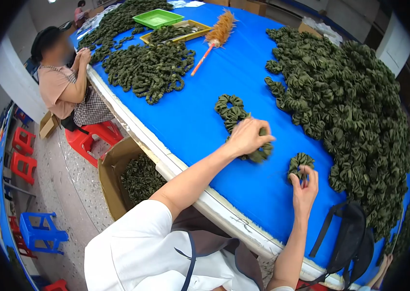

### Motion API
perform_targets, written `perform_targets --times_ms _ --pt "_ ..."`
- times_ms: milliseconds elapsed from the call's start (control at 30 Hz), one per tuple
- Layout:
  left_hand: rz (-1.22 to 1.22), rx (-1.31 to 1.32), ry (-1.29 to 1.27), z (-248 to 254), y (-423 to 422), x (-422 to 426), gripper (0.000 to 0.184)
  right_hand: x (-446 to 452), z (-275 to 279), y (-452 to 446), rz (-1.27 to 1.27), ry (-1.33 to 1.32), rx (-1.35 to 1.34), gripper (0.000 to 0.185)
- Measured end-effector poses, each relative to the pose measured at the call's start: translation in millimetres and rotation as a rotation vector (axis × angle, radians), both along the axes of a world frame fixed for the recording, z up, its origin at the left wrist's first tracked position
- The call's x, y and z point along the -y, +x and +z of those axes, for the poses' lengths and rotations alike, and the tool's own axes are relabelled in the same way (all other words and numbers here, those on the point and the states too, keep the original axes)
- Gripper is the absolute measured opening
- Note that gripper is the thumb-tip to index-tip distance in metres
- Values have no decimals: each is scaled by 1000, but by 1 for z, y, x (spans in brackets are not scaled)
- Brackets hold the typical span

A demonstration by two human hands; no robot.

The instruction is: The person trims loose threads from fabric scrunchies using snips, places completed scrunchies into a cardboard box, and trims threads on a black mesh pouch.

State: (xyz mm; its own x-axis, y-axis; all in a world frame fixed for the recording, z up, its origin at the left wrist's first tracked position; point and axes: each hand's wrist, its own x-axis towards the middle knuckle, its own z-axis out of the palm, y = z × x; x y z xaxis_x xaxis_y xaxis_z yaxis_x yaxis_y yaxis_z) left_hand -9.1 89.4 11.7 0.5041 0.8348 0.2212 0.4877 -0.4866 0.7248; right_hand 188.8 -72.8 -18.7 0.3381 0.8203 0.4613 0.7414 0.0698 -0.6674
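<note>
My left hand (251,137) is curled over a dark green fabric scrunchie (262,154), slightly smeared by motion. More scrunchies (231,109) lie in a short row just beyond it on the blue table. To the right, my right hand (305,188) has its thumb and fingers on the near edge of another green scrunchie (301,160). A small dark thing shows between those fingers, too small to name. A large heap of the same scrunchies (340,102) covers the table's right side.
Smaller green rings (142,70) are piled at the far left, near a green tray (158,18) and a yellow tray (197,30). A feather duster (219,31) lies mid-table. A black bag (349,237) sits at right. One person (62,80) sits opposite; a filled carton (110,182) stands below.
</note>
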Motion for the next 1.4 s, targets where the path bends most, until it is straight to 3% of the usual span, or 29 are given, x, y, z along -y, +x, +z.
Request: perform_targets --times_ms 67,100,167,267,333,367,500,533,667,700,833,1033,1400 --pt "201 -361 482 -50 5 -16 15 -1 -13 10 -124 -81 232 42" --pt "186 -432 315 -41 8 -14 15 -1 -12 12 -149 -142 242 32" --pt "209 -435 376 -27 6 -7 16 -3 -18 22 -122 -196 169 22" --pt "171 -103 616 -30 13 -1 29 -4 -21 30 -115 -134 129 15" --pt "31 85 588 -21 22 12 34 -3 -18 33 -35 3 -128 9" --pt "7 93 588 -20 30 20 34 2 -14 35 -60 6 -126 9" --pt "-374 532 -70 -23 46 49 36 15 10 38 360 -95 -1338 8" --pt "-373 529 -72 -22 45 52 36 15 9 36 360 -96 -1342 8" --pt "-573 617 -714 -19 43 57 29 12 2 27 406 -274 -1390 11" --pt "-572 612 -718 -21 43 57 29 10 1 24 405 -274 -1396 11" --pt "-423 620 -734 -31 44 53 19 2 -2 10 120 -93 -618 19" --pt "-324 631 -804 -27 41 46 12 4 4 12 140 17 -512 25" --pt "-396 590 -787 -21 38 49 9 7 5 14 327 -9 -467 27"
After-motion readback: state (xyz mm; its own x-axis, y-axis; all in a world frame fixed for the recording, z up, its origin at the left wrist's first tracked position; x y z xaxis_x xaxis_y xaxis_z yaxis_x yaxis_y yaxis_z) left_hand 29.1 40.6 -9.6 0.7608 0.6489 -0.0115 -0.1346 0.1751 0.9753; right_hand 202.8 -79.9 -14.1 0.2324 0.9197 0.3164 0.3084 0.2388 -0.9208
